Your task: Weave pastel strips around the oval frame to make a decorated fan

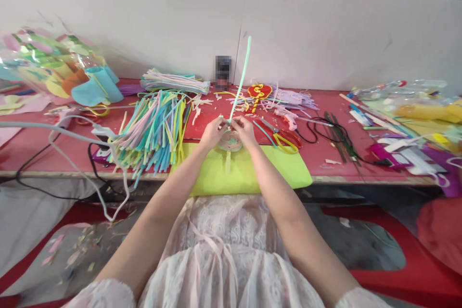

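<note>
Between my two hands a mint-green pipe cleaner (242, 82) stands up, leaning slightly right at its tip. My left hand (214, 132) pinches near its lower end, and my right hand (244, 131) closes on the same spot from the other side. Just under the fingertips is a round coiled disc (230, 140) in pale green and pink, partly covered by the hands. A pale yellow strip (228, 161) extends from the disc toward me. Beneath them lies a lime-yellow sheet (281, 175) at the table's front edge.
Many loose pipe cleaners (151, 130) are heaped at left, with a bundle (175, 82) behind. Scissors (288, 138), a pink glue gun (288, 118) and a red-and-yellow ornament (260, 91) lie right of centre. A white cable (124, 178) hangs over the front edge. A wall (162, 24) stands behind.
</note>
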`<state>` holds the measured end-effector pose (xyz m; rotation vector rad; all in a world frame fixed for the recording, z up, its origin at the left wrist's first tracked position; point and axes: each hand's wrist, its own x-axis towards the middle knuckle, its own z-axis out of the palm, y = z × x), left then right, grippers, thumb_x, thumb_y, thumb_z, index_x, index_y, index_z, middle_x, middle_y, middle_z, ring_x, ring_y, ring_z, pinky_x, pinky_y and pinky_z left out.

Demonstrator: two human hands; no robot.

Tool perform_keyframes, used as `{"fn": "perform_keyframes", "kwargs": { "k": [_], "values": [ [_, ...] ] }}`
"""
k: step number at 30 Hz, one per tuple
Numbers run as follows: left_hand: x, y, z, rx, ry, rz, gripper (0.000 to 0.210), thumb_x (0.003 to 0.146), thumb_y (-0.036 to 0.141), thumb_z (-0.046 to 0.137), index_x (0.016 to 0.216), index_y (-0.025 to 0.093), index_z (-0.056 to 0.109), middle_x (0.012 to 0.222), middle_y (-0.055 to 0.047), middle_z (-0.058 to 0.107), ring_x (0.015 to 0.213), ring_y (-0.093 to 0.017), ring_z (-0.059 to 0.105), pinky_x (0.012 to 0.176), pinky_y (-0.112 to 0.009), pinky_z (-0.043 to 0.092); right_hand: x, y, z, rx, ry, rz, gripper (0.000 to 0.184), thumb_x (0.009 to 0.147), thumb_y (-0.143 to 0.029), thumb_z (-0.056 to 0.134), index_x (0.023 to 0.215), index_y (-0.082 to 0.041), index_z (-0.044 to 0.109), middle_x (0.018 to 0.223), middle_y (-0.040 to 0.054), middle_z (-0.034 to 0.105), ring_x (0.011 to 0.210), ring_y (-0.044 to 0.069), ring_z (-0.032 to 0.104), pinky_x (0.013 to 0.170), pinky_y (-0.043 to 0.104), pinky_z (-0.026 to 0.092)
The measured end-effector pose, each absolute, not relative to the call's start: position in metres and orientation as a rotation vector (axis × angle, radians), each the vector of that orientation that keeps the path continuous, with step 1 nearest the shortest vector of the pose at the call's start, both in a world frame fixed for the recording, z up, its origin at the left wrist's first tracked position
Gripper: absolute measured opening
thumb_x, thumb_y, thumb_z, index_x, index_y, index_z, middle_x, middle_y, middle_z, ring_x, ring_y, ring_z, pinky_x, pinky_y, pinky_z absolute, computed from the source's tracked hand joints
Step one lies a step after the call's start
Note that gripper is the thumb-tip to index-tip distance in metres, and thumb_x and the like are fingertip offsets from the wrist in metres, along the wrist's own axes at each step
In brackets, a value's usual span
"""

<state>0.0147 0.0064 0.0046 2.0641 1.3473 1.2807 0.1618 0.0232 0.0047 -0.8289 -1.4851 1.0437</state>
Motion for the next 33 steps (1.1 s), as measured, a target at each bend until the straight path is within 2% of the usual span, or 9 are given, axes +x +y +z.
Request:
{"fn": "perform_keyframes", "kwargs": {
  "k": [15, 27, 33],
  "values": [
    [0.017, 0.010, 0.010, 1.660, 1.122, 1.337, 0.008, 0.077, 0.021, 0.049, 0.080, 0.015, 0.053, 0.076, -0.002, 0.061, 0.070, -0.010, 0.057, 0.072, -0.025, 0.046, 0.162, 0.022, 0.006, -0.844, -1.488, 1.031, 0.027, 0.072, -0.044, 0.058, 0.080, -0.018, 0.055, 0.070, -0.0002, 0.058, 0.065, 0.012, 0.055, 0.067, 0.027, 0.046],
    [0.006, 0.006, 0.014, 1.931, 1.200, 1.181, 0.012, 0.075, 0.025, 0.048, 0.077, 0.015, 0.055, 0.074, -0.001, 0.059, 0.070, -0.011, 0.054, 0.070, -0.025, 0.044, 0.168, 0.022, 0.008, -0.898, -1.609, 1.006, 0.032, 0.072, -0.048, 0.059, 0.081, -0.017, 0.059, 0.067, 0.0002, 0.060, 0.063, 0.012, 0.054, 0.064, 0.026, 0.043],
    [0.010, 0.012, 0.006, 1.896, 1.270, 1.229, 0.012, 0.077, 0.024, 0.046, 0.078, 0.016, 0.055, 0.076, -0.001, 0.061, 0.071, -0.012, 0.054, 0.071, -0.025, 0.044, 0.166, 0.023, 0.007, -0.881, -1.546, 1.023, 0.031, 0.072, -0.047, 0.059, 0.080, -0.018, 0.058, 0.067, -0.0001, 0.059, 0.063, 0.013, 0.055, 0.064, 0.026, 0.044]
  ]
}}
